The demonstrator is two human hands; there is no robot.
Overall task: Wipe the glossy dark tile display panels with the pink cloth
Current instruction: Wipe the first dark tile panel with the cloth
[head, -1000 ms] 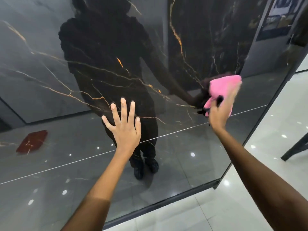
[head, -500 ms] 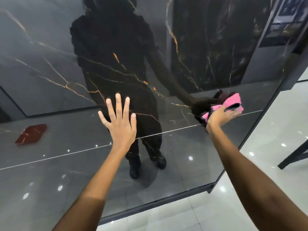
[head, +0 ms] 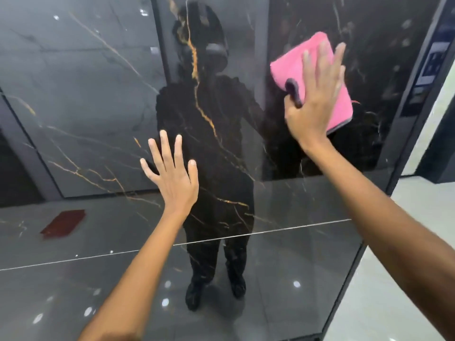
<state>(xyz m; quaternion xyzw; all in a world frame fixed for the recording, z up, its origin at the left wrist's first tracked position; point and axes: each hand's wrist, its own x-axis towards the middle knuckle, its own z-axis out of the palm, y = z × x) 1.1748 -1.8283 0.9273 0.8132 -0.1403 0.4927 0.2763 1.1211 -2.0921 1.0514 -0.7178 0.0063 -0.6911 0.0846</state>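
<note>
My right hand (head: 317,99) lies flat in the upper right of the frame, fingers straight and spread, pressing the folded pink cloth (head: 295,62) against the glossy dark panel (head: 103,99). The thumb seems tucked at the cloth's dark-edged fold, though I cannot tell whether it pinches that edge or only rests there. My left hand (head: 172,173) sits lower, near the middle of the frame, open with its fingers fanned, holding nothing; it looks to be braced on the tile itself.

To wipe this well, I judge I should keep the whole palm behind the cloth so the pressure spreads evenly, and run long overlapping passes instead of short dabs. On a finish this mirror-like, any missed strip will likely show as a streak. The cloth pokes out past my fingertips at the top and past my palm at the right, so I would keep those loose parts from folding over.

The bare left palm is the risk: it probably leaves prints where it rests, so that patch needs a pass once the hand lifts. The light seam line (head: 270,231) crossing the lower frame may trap dust and deserves its own stroke.
</note>
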